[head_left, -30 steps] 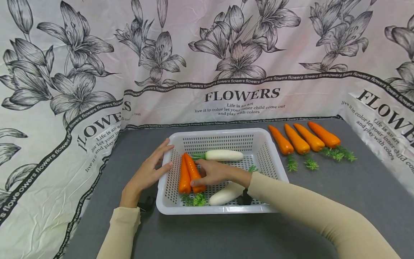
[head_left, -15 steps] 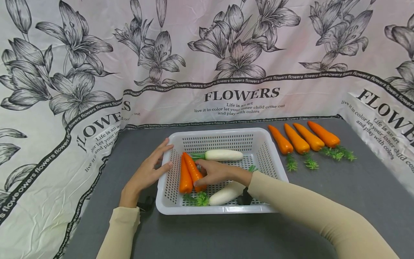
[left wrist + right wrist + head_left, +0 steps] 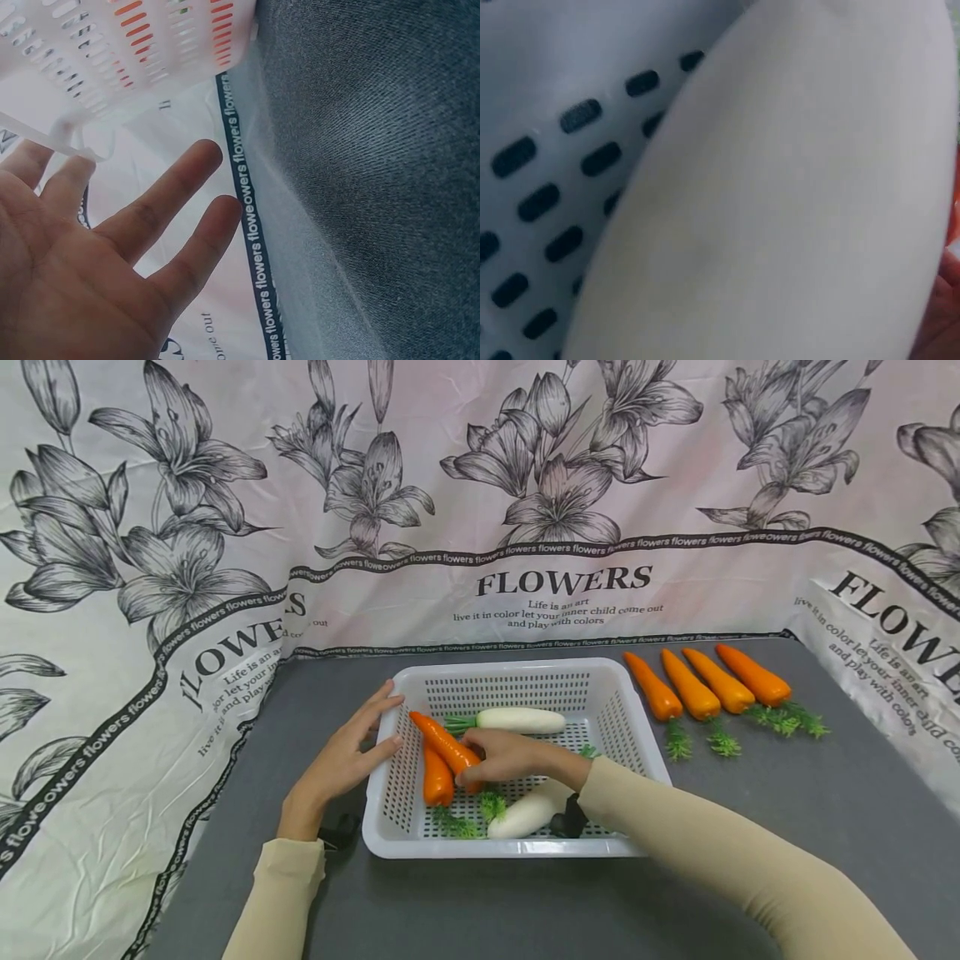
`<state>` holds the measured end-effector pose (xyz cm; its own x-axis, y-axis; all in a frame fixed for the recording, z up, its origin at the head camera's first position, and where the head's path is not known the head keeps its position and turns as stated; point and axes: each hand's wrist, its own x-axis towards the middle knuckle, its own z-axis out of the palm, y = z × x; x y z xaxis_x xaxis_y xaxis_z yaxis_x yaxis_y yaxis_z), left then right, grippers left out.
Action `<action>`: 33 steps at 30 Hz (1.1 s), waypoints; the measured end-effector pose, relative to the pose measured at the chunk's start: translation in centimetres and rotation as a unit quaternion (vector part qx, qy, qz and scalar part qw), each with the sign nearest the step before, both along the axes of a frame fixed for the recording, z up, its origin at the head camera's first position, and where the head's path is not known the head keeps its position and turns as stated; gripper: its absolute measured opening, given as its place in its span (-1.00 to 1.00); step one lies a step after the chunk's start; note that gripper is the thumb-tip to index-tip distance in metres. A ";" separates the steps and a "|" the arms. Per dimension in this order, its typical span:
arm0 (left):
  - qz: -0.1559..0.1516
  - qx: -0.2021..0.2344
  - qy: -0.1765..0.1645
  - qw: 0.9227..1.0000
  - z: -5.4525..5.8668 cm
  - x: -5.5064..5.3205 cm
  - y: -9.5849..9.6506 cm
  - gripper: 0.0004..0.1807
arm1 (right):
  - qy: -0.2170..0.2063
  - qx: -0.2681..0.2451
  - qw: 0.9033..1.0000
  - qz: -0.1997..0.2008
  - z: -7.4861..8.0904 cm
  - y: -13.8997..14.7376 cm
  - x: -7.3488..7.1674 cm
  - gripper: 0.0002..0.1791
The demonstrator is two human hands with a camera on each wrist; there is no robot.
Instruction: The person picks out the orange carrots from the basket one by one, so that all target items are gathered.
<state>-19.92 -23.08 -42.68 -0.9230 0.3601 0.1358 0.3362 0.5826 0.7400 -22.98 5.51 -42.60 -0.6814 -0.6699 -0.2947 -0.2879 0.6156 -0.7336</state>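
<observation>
- Inside the white basket (image 3: 517, 848), at 9 o'c: held carrot (image 3: 444, 743), tip at 10, fat end at 4. R hand (image 3: 517, 755) comes in from 4, grip pinched on that fat end, thumb one side, fingers the other!
- Left of it, approx 8 o'c in the basket: second carrot (image 3: 437, 783), fat end nearest us.
- Basket's 9 o'c rim: L hand (image 3: 345, 758), fingers straight & spread, grip relaxed, no veg in it.
- Upper radish (image 3: 521, 720) at 12, lower radish (image 3: 528, 810) at 6; four carrots (image 3: 690, 687) on the desk (image 3: 525, 910) out at 2.
- How to do it well, IMO: firm but light pinch, since that glossy skin may slip; L hand pressing the rim so the basket doesn't skid; swing the carrot gently, w/o dragging its neighbour or knocking the lower radish.
- Hard to see: second carrot's tip is under the held one in head view; touching or not, can't tell. Fingers cover part of the fat end. R sleeve (image 3: 675, 818) & black wrist gear (image 3: 570, 820) mask the lower radish's far end.
- R wrist cam: pale radish fills it, hand just a sliver at 4, so no grip check there. L wrist cam: only orange slivers thru slots; which carrot, can't say.
</observation>
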 end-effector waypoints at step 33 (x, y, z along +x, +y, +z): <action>0.000 -0.006 0.006 1.000 0.1 0.3 0.1 -0.29 | 0.113 -0.028 0.993 0.025 2.3 2.6 -1.5 -0.36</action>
